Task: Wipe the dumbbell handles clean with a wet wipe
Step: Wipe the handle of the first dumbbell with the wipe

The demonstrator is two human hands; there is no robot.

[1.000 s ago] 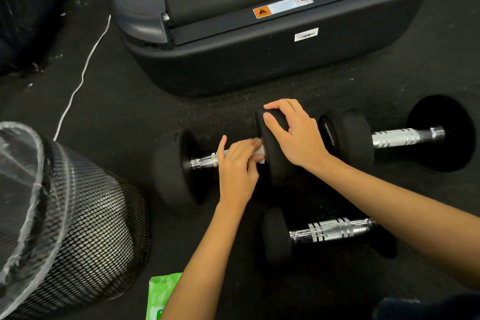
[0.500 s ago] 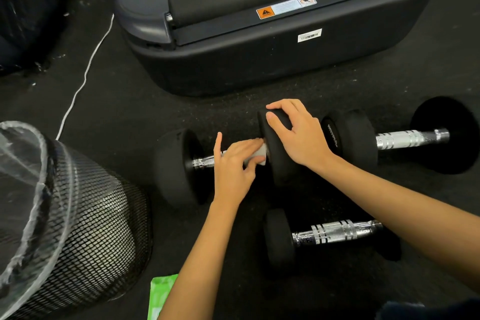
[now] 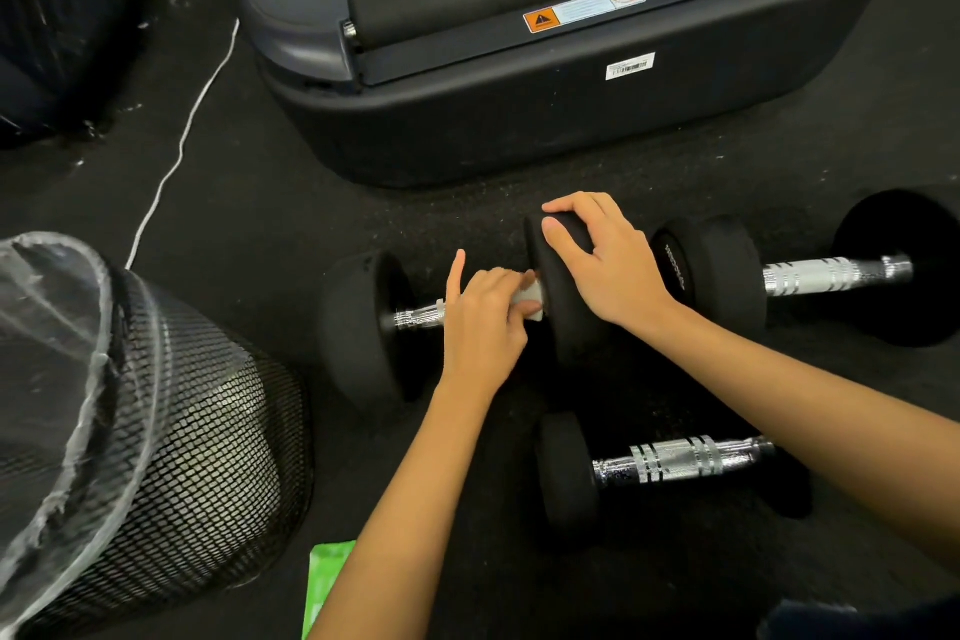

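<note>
The wipe (image 3: 530, 299) has slid right along the handle (image 3: 418, 317), pinched by the left hand (image 3: 485, 322), forefinger raised; the right hand (image 3: 605, 263) grips the weight (image 3: 558, 322).

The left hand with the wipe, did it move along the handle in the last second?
Yes. The left hand slid the wet wipe rightward along the handle, toward the weight held by the right hand.

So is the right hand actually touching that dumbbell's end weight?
Touching. The head view shows the right hand with fingers curled over the weight.
</note>
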